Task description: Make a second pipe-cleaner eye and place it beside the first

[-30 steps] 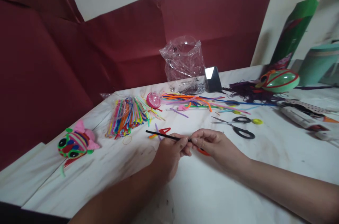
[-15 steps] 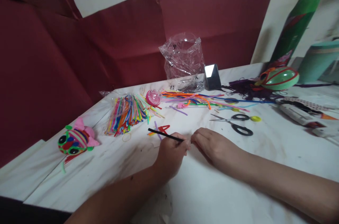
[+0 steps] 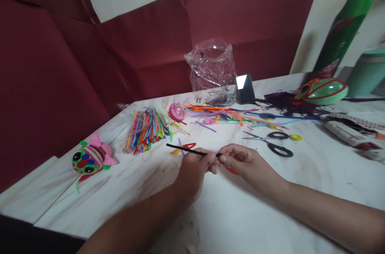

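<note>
A black pipe cleaner runs between my two hands, its long free end pointing left. My left hand pinches it between thumb and fingers. At its other end, which looks curled into a small black knot, the thumb and fingertips of my right hand are closed on it. Below the right fingers a bit of a red-orange piece shows, mostly hidden by the hand. Just beyond my left hand lie short cut pieces, among them a bent red pipe cleaner. Black-handled scissors lie open beyond my right hand.
A bag of colourful pipe cleaners and a decorated fish-like figure lie left. Loose pipe cleaners, a pink round container, a phone and a clear bag are behind. A green egg shape lies right.
My right hand has turned so its fingertips and the black end between them show. The red-orange piece beneath has come into view. The whole view has shifted slightly.
</note>
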`<state>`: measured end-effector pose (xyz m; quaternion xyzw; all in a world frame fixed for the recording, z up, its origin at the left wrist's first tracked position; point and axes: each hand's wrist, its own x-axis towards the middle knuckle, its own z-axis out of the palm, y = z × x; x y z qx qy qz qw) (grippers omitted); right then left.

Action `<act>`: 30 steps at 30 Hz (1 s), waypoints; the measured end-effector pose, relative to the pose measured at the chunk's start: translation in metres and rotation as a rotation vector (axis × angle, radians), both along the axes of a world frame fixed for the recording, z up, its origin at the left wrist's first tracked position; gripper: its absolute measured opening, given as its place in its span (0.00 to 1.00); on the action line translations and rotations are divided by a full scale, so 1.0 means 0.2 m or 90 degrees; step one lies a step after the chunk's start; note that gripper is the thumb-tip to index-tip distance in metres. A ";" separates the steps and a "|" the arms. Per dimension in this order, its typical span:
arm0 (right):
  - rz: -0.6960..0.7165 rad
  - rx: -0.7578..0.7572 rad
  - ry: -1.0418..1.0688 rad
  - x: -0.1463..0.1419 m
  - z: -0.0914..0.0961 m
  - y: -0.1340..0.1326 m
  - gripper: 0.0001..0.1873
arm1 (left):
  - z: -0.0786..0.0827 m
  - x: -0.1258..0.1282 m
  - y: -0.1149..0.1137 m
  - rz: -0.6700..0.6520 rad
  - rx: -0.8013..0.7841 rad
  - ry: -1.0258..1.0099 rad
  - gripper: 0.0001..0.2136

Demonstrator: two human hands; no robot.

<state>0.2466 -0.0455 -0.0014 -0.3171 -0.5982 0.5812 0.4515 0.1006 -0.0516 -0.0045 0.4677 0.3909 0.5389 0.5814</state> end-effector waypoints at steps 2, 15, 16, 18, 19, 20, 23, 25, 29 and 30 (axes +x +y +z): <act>-0.008 0.010 -0.010 0.00 0.00 0.00 0.16 | -0.01 0.00 0.00 0.002 -0.004 0.022 0.08; -0.124 0.603 -0.445 0.12 -0.01 0.05 0.09 | 0.10 -0.03 -0.01 0.042 -0.005 0.353 0.10; -0.147 0.613 -0.459 0.13 -0.01 0.06 0.09 | 0.11 -0.04 -0.01 0.018 -0.028 0.363 0.13; -0.180 0.631 -0.484 0.14 0.00 0.10 0.09 | 0.14 -0.06 -0.02 -0.020 -0.030 0.383 0.15; -0.181 0.643 -0.492 0.15 0.00 0.11 0.09 | 0.15 -0.07 -0.03 -0.013 0.019 0.396 0.14; -0.170 0.654 -0.497 0.15 0.00 0.11 0.09 | 0.15 -0.07 -0.04 0.006 0.101 0.414 0.12; -0.109 0.669 -0.495 0.14 -0.01 0.09 0.10 | 0.13 -0.07 -0.05 0.073 0.370 0.522 0.07; -0.072 0.670 -0.496 0.12 -0.01 0.06 0.10 | 0.10 -0.07 -0.04 0.021 0.385 0.598 0.08; -0.009 0.692 -0.567 0.11 -0.02 0.02 0.10 | 0.05 -0.05 -0.03 -0.076 0.240 0.601 0.08; 0.003 0.704 -0.588 0.11 -0.01 0.01 0.10 | 0.05 -0.05 -0.03 -0.071 0.225 0.587 0.08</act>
